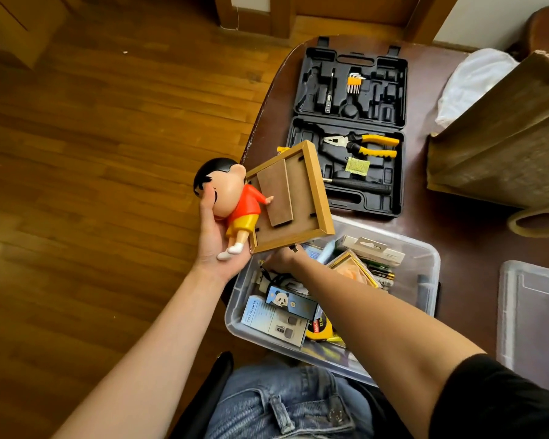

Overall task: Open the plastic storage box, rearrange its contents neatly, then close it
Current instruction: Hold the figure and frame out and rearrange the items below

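Left hand (217, 239): grasping doll (232, 198) and frame (290, 198) together, off table's left edge.
Right hand (281, 259): in box (425, 258) at table's front edge; finger state cannot tell.
Risk: double load slips, drops to floor.
Lid (533, 312): off, right of box.
Obstacles: toolcase (351, 128) just behind box; bag (501, 147) at right.

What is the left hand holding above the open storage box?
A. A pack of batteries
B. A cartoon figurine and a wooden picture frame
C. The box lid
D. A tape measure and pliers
B: the left hand cradles the figurine with the wooden picture frame, back side up, above the storage box.
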{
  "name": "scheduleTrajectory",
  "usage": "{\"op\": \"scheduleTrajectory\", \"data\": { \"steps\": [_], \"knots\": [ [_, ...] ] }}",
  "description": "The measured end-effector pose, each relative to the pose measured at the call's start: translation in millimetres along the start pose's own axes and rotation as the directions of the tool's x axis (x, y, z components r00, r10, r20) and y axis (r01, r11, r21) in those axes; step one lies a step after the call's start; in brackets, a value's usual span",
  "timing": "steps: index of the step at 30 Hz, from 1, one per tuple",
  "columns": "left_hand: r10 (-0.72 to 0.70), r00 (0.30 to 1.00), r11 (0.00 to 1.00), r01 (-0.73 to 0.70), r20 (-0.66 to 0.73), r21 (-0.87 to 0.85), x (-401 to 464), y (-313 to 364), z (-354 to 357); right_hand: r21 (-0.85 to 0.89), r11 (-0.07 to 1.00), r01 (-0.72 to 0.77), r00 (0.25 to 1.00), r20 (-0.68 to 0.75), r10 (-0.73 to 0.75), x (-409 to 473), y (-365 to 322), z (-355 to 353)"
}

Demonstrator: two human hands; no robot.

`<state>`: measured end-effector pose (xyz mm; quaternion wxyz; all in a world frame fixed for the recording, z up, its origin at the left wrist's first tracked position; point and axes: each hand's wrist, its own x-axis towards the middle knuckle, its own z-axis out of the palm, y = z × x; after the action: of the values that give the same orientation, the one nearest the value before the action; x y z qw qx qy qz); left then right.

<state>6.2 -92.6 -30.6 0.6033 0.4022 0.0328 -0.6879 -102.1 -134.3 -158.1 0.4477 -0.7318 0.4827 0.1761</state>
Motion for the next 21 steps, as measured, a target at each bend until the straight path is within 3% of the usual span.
{"op": "scheduleTrajectory", "data": {
  "steps": [5,9,12,15,17,18,21],
  "knots": [
    [0.011,1.0,1.0,-0.01,0.024,-0.023,-1.7,0.2,-0.6,0.175,0.971,0.161,0.941,-0.323,-0.098,-43.0,-5.4,-20.9],
    [0.026,0.999,0.998,-0.028,-0.034,-0.051,-2.5,-0.6,-2.6,0.377,0.897,0.23,0.92,-0.386,-0.074,-86.7,4.3,-46.4],
    [0.037,0.998,0.998,-0.04,-0.057,-0.056,-2.5,-3.4,-4.4,0.59,0.761,0.27,0.921,-0.388,-0.026,-123.2,24.6,-62.5],
    [0.011,0.999,1.0,-0.011,-0.038,-0.025,-2.7,-8.6,-4.4,0.674,0.664,0.325,0.872,-0.485,0.064,-154.9,53.2,-71.9],
    [-0.015,1.0,1.0,0.015,-0.004,0.022,-3.1,-13.4,-1.7,0.628,0.717,0.301,0.815,-0.56,0.149,-170.0,74.3,-76.4],
    [-0.021,1.0,0.998,0.021,0.007,0.055,-3.2,-16.3,0.2,0.554,0.795,0.245,0.789,-0.591,0.169,-176.1,84.5,-78.2],
    [-0.032,0.999,0.993,0.029,0.021,0.118,-3.4,-24.3,4.9,0.142,0.987,-0.069,0.809,-0.571,0.139,-185.6,110.1,-78.9]
  ]
}}
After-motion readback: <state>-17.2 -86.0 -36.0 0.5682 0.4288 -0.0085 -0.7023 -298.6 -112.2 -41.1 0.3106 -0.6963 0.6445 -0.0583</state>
